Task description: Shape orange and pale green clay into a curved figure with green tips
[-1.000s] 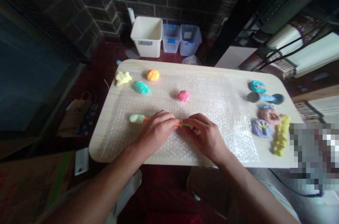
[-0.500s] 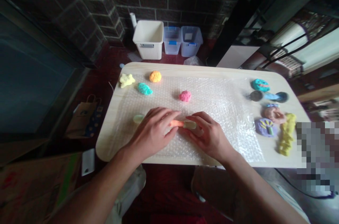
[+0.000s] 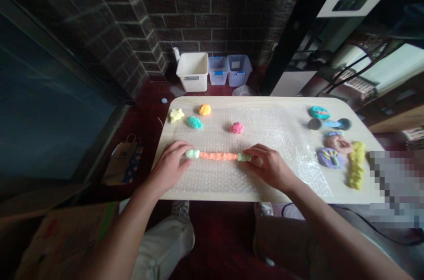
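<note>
- Orange-and-green clay roll (image 3: 218,156) lies on bubble wrap (image 3: 218,180), its middle now uncovered, so its evenness can be judged.
- Left hand (image 3: 170,163) has slid outward, thumb and fingers parted around one end; contact unclear.
- Right hand (image 3: 270,165) pinches the other.

Place: an indoor room, a home or a small craft studio, which of them unclear.
Wall: dark brick (image 3: 195,5) with pale joints, above a dark red floor (image 3: 220,238).
Storage: a white basket (image 3: 192,80) beside two clear bins (image 3: 217,77) with blue clips.
Right: a black-and-white water dispenser (image 3: 351,2).
Left: a paper bag (image 3: 115,165), a cardboard box (image 3: 66,242).
Surface (image 3: 258,101): pale, wood-look, bearing bubble wrap (image 3: 215,183) and colourful modelled pieces (image 3: 330,158).
</note>
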Demonstrator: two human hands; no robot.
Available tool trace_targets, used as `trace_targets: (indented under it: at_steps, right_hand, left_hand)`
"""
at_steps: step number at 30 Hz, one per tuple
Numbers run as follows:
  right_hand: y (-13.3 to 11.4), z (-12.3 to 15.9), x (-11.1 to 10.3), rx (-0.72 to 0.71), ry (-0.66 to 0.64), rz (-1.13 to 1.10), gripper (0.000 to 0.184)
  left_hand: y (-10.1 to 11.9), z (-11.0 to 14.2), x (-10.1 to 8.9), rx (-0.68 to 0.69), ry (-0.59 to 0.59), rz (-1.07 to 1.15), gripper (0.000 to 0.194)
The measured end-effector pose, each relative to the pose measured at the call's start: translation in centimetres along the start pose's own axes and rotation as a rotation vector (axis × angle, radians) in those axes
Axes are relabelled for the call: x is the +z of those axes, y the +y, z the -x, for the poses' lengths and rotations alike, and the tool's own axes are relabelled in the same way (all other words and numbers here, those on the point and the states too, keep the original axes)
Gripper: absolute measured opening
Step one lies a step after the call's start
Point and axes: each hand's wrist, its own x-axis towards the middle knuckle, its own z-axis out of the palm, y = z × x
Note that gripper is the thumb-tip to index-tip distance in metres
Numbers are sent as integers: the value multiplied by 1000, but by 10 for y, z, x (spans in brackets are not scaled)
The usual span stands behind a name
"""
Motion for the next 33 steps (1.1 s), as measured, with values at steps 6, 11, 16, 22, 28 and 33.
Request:
trace_targets:
  at_steps: [6,11,16,22,28,33]
  right_hand:
    - [-6,0,-11,10,51,-29,18]
    - [-9,10,-22,204,66,-254,34]
    - [-17,19,-25,308,64,-627,41]
    - [-25,30,-26,371,96,-813,36]
    - [-29,41,-21,448,182,-1076,32]
    - [-37,39,-19,469,210,-1172,38]
  left_hand:
    - [5,-5,-9,-49,62,227,23]
    - [23,-3,-17,-212,18,633,34]
    - [44,-9,-14,-287,132,1037,32]
    - [71,-22,3,-313,207,1430,32]
    - [101,-28,16,-268,250,1542,33]
    - [121,-33,24,-228,201,1581,31]
